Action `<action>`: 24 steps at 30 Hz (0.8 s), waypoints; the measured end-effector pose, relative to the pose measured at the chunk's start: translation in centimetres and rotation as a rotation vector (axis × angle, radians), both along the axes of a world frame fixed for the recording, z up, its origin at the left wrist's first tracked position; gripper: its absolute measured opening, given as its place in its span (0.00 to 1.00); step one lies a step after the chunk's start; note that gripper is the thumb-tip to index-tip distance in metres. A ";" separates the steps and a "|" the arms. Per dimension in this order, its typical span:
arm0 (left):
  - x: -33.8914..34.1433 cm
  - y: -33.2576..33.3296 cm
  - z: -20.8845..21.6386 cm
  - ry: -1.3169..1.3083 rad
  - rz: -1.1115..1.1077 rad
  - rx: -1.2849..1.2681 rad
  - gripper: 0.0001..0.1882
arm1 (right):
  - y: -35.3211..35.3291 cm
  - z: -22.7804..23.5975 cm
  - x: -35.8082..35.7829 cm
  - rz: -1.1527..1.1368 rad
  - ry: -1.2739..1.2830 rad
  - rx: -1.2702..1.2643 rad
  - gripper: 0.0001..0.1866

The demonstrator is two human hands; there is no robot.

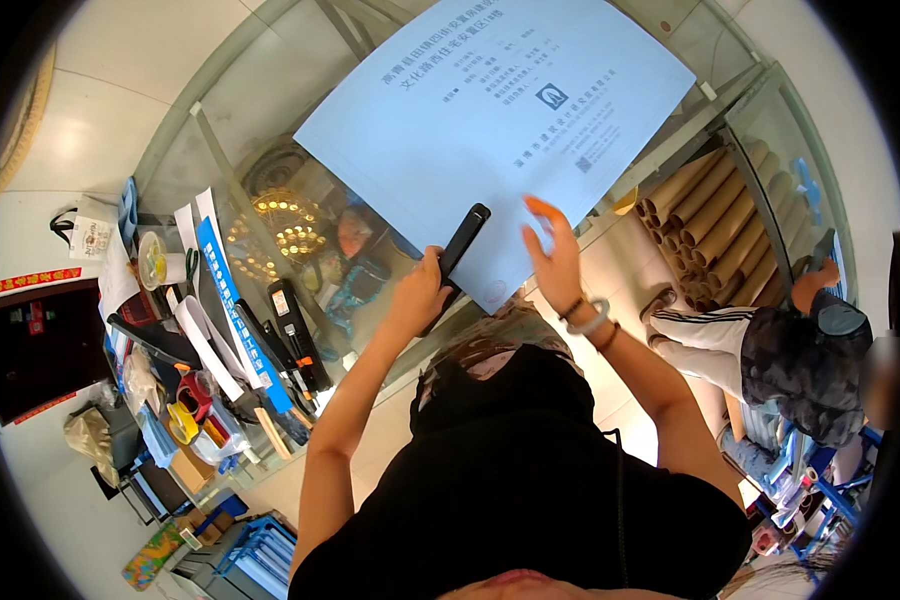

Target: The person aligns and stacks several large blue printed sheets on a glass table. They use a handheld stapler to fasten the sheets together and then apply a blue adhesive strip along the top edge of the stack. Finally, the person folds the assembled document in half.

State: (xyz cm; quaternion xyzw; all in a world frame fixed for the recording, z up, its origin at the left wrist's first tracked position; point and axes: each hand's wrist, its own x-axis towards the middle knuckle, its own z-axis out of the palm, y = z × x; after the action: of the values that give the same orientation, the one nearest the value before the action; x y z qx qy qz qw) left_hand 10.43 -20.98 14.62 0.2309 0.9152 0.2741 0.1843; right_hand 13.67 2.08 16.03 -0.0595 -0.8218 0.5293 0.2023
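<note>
A large light-blue printed sheet (pixel 410 130), perhaps the cover of a bound stack, lies across the glass counter. My left hand (pixel 420 293) is wrapped round a long black stapler (pixel 465 241), which slants over the sheet's near left edge. Its lower end is hidden behind my fingers and wrist. To the right, my right hand (pixel 556 262) hovers by the sheet's near right edge with fingers apart and nothing in them. Those fingers are slightly smeared by motion. A pale bracelet (pixel 590 318) circles the right wrist.
Left on the counter (pixel 198 130) crowd paper strips, black tools (pixel 292 325), a tape roll (pixel 157 268), scissors (pixel 192 262) and a yellow-and-red tape dispenser (pixel 185 415). Brown cardboard tubes (pixel 715 220) are stacked beyond the right side. Another person (pixel 800 360) is at the far right.
</note>
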 end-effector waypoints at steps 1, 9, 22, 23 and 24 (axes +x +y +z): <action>0.0 0.2 0.0 -0.001 -0.004 0.002 0.32 | -0.9 2.7 -2.6 0.068 0.066 0.134 0.20; -0.6 0.0 2.8 0.310 -0.053 -0.478 0.45 | -6.8 3.6 -11.4 0.680 -0.598 1.403 0.26; -13.4 9.5 -0.5 0.328 -0.498 0.563 0.25 | -2.3 -0.6 -14.4 0.912 -0.291 0.832 0.35; -13.6 9.9 -0.8 0.363 -0.496 0.574 0.25 | -2.4 -0.1 -14.9 0.899 -0.286 0.818 0.35; -13.7 10.2 -1.1 0.396 -0.492 0.585 0.24 | -2.1 -0.5 -15.2 0.887 -0.280 0.803 0.35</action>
State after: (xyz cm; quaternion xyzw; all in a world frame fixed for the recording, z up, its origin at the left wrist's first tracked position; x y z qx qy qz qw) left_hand -3.25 -10.79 13.47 0.5330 0.7343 0.4202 -0.0081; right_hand -1.53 -0.04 15.50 0.2999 -0.9223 0.1992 -0.1403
